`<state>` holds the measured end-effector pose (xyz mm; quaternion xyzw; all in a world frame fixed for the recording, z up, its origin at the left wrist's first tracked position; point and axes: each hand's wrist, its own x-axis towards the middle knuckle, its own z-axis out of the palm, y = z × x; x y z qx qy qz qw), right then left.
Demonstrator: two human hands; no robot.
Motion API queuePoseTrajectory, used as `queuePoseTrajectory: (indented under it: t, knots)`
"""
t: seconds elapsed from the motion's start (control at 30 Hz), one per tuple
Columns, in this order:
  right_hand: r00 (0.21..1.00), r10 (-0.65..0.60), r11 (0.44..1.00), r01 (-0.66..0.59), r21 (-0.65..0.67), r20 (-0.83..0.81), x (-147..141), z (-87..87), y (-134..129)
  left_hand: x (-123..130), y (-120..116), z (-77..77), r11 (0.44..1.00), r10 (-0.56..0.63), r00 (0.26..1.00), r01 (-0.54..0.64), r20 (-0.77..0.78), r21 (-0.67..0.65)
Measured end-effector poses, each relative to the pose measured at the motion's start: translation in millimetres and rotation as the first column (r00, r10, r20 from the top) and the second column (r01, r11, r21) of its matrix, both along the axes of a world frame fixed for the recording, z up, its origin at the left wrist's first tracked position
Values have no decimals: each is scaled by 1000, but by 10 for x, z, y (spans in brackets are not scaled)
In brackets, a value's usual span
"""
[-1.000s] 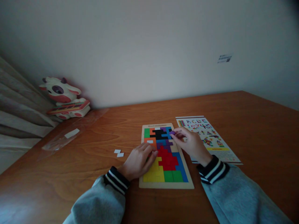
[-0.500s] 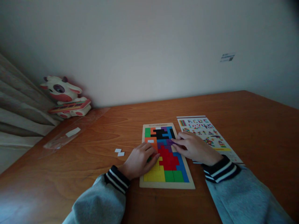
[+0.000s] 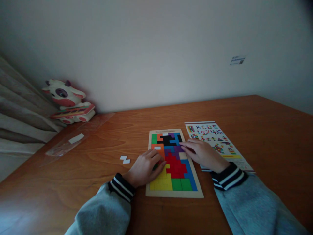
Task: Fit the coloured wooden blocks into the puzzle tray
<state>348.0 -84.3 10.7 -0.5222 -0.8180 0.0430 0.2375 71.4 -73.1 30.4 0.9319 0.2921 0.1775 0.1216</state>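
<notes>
A wooden puzzle board (image 3: 174, 194) lies on the table, filled with flat coloured pieces in red, yellow, green, blue, black, orange and purple. My left hand (image 3: 145, 166) rests palm down across its left edge, fingers stretched loosely over the orange and yellow pieces. At the board's right side, the thumb and index finger of my right hand (image 3: 201, 153) pinch at a purple puzzle piece (image 3: 179, 149), which is partly covered by the fingertips. Just below them a bare beige patch of the board shows, above the blue pieces and right of the red ones.
Right of the board lies a printed pattern sheet (image 3: 225, 143), partly under my right wrist. Two small white pieces (image 3: 125, 160) lie left of the board. A clear plastic wrapper (image 3: 61, 147) and a cow-shaped toy keyboard (image 3: 70, 102) sit farther left, near the curtain (image 3: 22, 107).
My right fingertips have shifted slightly up the board, uncovering more of the bare beige patch. My left hand has stayed in place.
</notes>
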Motion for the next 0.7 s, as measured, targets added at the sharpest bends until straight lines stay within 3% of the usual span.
queuePoseTrajectory:
  t: [0.1, 0.2, 0.3, 0.37, 0.6, 0.7]
  knots:
    - [992, -52, 999, 51, -15, -112, -33, 22, -1, -151, 118, 12, 991, 51, 997, -44, -49, 129]
    - [983, -89, 996, 85, -35, -162, -42, 33, 0, -432, 280, 64, 950, 220, 967, -182, -131, 256]
    - [972, -106, 994, 100, -40, -209, -29, 14, 7, -749, 372, 110, 887, 443, 878, -400, -183, 231]
    - [967, -103, 994, 94, -50, -234, -10, -16, 16, -922, 365, 112, 854, 518, 827, -484, -220, 190]
    - [951, -97, 994, 108, 19, -294, 64, -105, 47, -1140, 158, 39, 755, 651, 668, -617, -359, 222]
    - [947, -70, 996, 86, 37, -315, 45, -97, 32, -1073, 111, 29, 770, 635, 670, -589, -384, 246]
